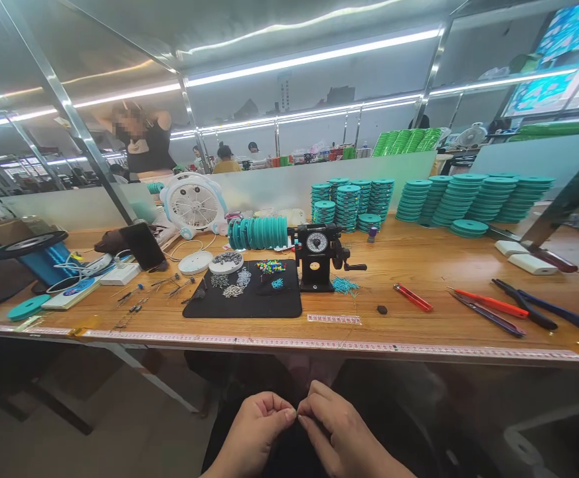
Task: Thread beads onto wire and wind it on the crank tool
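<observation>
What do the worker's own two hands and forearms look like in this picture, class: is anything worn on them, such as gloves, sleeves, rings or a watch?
Both the left hand and the right hand are bare: no gloves, and no rings or markings can be seen. The wrists and the short stretch of forearm in view are uncovered too, with no sleeves, watch or bracelet visible. Fingernails look short and unpainted.

Smooth, lightly glossy wooden table (419,265); matt black cloth-like mat (249,302); shiny teal plastic spools (449,199); black metal winder (317,255); white plastic fan (192,202)
</observation>
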{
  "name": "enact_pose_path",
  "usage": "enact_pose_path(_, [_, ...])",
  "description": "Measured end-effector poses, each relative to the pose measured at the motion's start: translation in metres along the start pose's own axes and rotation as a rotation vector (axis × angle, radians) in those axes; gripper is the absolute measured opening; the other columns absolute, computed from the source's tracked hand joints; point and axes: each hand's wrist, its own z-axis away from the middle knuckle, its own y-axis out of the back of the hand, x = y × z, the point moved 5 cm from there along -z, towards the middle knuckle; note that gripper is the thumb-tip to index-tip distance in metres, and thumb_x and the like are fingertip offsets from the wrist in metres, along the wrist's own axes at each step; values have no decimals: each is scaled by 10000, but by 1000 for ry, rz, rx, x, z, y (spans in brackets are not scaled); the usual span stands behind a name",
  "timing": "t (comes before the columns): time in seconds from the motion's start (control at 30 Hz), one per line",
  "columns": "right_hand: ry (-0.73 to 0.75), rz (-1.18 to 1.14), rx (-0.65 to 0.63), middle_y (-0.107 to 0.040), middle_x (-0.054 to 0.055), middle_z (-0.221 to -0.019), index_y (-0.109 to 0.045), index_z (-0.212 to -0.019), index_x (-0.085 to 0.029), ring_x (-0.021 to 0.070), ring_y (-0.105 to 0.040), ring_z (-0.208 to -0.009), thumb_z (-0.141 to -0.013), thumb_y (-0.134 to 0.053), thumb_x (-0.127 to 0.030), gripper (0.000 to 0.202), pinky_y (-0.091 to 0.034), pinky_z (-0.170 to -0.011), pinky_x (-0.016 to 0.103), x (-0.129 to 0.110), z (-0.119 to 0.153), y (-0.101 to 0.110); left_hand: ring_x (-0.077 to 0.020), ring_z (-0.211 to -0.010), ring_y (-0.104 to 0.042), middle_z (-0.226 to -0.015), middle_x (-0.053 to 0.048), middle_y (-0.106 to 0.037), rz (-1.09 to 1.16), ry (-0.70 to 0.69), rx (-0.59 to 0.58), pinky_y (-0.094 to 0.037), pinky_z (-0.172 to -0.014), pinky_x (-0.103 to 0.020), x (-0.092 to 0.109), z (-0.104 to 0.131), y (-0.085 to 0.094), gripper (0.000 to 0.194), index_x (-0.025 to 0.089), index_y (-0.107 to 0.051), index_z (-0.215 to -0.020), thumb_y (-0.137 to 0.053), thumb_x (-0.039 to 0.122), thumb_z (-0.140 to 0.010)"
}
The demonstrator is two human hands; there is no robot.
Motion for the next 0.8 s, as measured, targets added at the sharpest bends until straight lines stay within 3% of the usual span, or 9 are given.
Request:
enact_pose_path(0.1, [-86,-129,-8,-565,51,-775,-610,-785,-157,165,-554,-724,-875,-428,-218,212,-439,-660,263,3,-1,3,-58,-431,-208,-436,97,-348,65,16,-8,-112,-456,-243,-2,-1,0,513,158,-534,-633,-747,602,-492])
enact_pose_path(0.27, [-210,-231,-9,-613,40,-770,-636,-799,-161,169,-569,-732,-868,-466,-264,211,-445,-682,270,7,0,7,-70,-476,-217,-471,86,-353,-7,-84,20,-161,-471,-232,8,6,0,473,143,-561,-639,-722,581,-561])
enact_pose_path(0.47, [-202,-63,-2,-565,25,-721,-583,-735,-162,146,-527,-630,-792,-515,-192,93,-413,-575,247,3,1,7,-114,-565,-361,-581,24,-483,-159,-206,103,-296,-545,-241,17,12,3,343,142,-599,-660,-661,479,-684])
enact_pose_path(0.8, [-140,-18,54,-574,19,-675,-638,-663,-170,136,-562,-635,-804,-547,-186,168,-412,-593,224,6,0,6,-118,-573,-344,-586,26,-455,-213,-202,102,-292,-552,-246,18,14,2,314,141,-584,-664,-615,448,-717])
